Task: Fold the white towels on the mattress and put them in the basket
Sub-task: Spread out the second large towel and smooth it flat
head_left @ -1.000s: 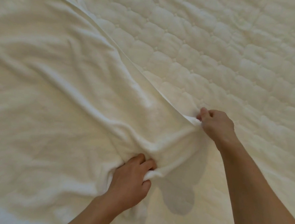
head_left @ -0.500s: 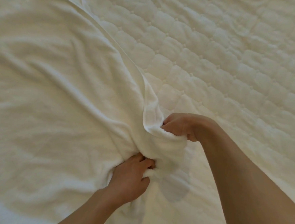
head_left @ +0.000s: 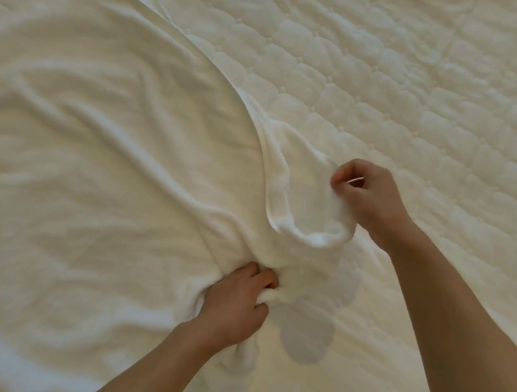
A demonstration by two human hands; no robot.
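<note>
A large white towel (head_left: 98,167) lies spread and wrinkled over the left half of the quilted mattress (head_left: 414,84). My left hand (head_left: 236,305) grips a bunched fold of the towel near its lower right edge, low on the mattress. My right hand (head_left: 371,198) pinches the towel's edge and holds it lifted, so the cloth curls into a loose loop between the two hands. No basket is in view.
Bare quilted mattress stretches to the right and far side of the towel. The towel's long hem runs diagonally from the top left down to my hands.
My right hand has carried the towel's edge up and to the right, opening the fold into a loop. My left hand has kept its grip in the same place.
</note>
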